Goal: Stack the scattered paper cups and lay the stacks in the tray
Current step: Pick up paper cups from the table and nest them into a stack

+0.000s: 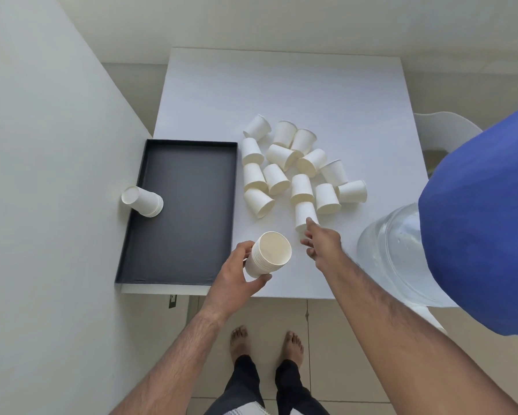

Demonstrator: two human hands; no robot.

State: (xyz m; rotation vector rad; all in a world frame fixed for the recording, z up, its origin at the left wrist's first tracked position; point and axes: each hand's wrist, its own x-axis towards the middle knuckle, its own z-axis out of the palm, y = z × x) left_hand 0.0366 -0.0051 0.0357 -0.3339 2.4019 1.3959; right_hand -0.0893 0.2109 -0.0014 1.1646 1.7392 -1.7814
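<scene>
My left hand (236, 272) holds a stack of white paper cups (269, 254) near the table's front edge, its open mouth turned up toward me. My right hand (322, 241) reaches forward with fingers apart, the fingertips touching the nearest loose cup (304, 215). Several more white cups (287, 164) lie scattered upside down or on their sides in the middle of the white table (281, 85). A black tray (179, 211) rests at the table's left. One stack of cups (144, 201) lies on its side over the tray's left rim.
A wall stands close on the left of the tray. A clear water jug (401, 253) with a blue top (485, 220) stands at the right, close to my right arm. A white chair (443, 127) is behind it. My bare feet are on the tiled floor below.
</scene>
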